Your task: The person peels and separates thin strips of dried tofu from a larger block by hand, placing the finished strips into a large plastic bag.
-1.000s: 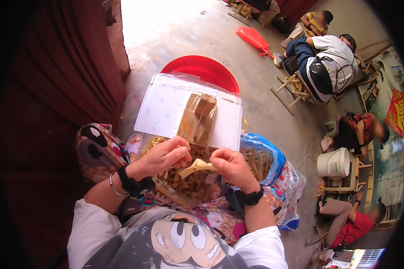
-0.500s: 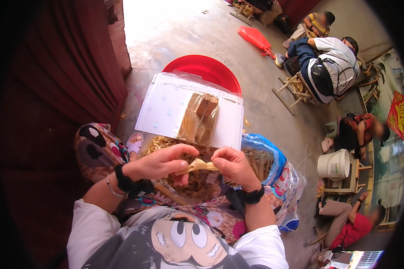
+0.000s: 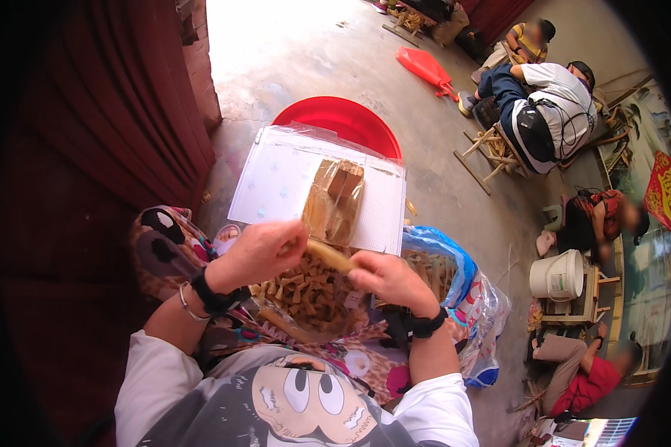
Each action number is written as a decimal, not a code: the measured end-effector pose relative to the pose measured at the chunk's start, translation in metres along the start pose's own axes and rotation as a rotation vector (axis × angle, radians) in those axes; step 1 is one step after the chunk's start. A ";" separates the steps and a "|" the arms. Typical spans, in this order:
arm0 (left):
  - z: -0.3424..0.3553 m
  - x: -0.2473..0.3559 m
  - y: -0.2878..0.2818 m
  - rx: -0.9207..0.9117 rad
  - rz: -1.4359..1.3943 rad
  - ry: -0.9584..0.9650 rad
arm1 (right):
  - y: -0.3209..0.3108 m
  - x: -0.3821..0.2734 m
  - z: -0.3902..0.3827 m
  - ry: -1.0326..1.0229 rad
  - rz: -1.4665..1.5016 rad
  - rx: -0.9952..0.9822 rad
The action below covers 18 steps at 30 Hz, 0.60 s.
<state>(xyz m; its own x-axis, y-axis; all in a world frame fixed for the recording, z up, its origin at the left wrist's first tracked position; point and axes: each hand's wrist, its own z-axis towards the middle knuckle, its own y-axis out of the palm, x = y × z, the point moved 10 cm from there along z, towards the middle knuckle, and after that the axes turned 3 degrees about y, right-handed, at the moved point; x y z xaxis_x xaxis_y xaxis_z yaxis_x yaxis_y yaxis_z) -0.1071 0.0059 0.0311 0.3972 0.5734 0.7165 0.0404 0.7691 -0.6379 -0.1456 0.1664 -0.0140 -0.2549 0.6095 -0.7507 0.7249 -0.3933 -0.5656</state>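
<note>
Left hand point(image 3: 265, 249) has shifted slightly away from the body since the earlier frame, and the pale strip point(image 3: 329, 255) has gone from a twisted fold to a straighter slant. It spans the space between the hands, above a heap of similar pieces point(image 3: 309, 294). Curled left fingers appear to pinch one end; the right hand point(image 3: 388, 279) pinches the other. Likely light, pliable and prone to creasing, the strip seems best held by its ends.
</note>
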 end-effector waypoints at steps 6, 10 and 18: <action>0.020 0.034 -0.016 0.305 0.489 0.341 | -0.050 -0.031 -0.011 -0.179 -0.293 0.709; 0.010 0.017 0.007 0.126 0.520 0.242 | -0.032 -0.014 -0.003 -0.029 -0.477 0.589; 0.012 0.040 -0.021 0.401 0.593 0.320 | -0.052 -0.038 -0.020 -0.199 -0.351 0.892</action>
<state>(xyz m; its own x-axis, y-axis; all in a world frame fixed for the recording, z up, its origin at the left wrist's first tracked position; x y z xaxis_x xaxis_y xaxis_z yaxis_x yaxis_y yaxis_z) -0.1030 0.0161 0.0761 0.4966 0.8578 0.1328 -0.5710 0.4381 -0.6943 -0.1611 0.1769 0.0509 -0.5262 0.6966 -0.4877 -0.1417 -0.6373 -0.7575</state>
